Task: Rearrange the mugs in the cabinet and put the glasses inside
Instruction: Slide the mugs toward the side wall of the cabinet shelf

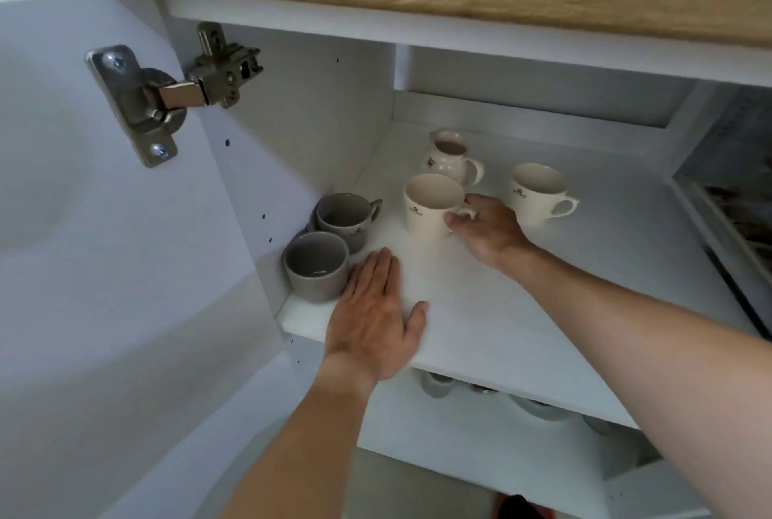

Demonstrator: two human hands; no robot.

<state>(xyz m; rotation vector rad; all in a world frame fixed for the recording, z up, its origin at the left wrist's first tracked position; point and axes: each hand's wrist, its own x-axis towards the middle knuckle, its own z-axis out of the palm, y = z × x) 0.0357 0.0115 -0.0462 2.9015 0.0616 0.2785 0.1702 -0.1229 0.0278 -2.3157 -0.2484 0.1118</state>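
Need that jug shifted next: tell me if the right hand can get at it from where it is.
Probably yes: the right hand grips the cream mug's handle beside the jug, whose handle faces it unobstructed.

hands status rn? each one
Left hand: open, flat on the shelf, holding nothing.
Right hand: grip closed on the cream mug handle.

Home kitchen, white wall cabinet (543,326), mugs (430,205)

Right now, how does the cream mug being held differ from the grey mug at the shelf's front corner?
The cream mug is taller and pale; the grey mug is squat and dark. The right hand grips the cream mug's handle; the left hand lies flat beside the grey mug. Both stand upright.
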